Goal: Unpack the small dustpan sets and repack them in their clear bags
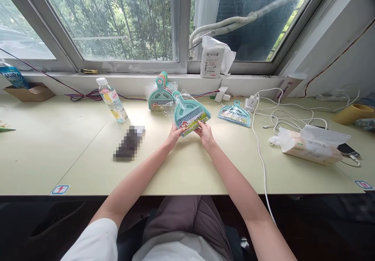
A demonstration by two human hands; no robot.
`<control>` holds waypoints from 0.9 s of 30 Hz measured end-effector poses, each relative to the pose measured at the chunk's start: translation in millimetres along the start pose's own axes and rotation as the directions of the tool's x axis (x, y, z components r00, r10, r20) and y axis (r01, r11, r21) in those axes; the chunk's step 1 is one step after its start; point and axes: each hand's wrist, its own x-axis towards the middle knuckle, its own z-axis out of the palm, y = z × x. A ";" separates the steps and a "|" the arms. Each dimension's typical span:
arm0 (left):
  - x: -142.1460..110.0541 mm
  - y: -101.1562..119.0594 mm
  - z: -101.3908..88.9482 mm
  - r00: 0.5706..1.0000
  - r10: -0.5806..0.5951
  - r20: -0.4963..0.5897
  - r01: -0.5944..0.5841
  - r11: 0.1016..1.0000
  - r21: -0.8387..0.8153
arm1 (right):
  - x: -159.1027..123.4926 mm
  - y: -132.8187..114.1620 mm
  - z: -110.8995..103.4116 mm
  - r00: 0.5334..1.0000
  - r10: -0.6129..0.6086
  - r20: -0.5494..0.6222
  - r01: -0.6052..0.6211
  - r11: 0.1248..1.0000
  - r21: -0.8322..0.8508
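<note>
Both my hands hold one mint-green dustpan and brush set above the table, tilted, with a colourful label along its lower edge and clear plastic wrap around it. My left hand grips its lower left corner. On the label's right side, my right hand pinches the edge with the thumb on top. Behind it to the left stands a stack of similar dustpan sets in green and other colours, wrapped in plastic. Another wrapped dustpan set lies flat to the right.
A drink bottle and a blurred dark object are on the left. White cables trail over the table's right side beside a tissue pack. A packet leans at the window; a cardboard box sits far left.
</note>
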 end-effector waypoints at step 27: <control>9.9 0.7 -19.1 0.979 0.059 0.197 -0.043 0.995 -0.087 | 12.1 -7.7 -13.9 0.959 -0.216 0.185 0.191 0.971 0.145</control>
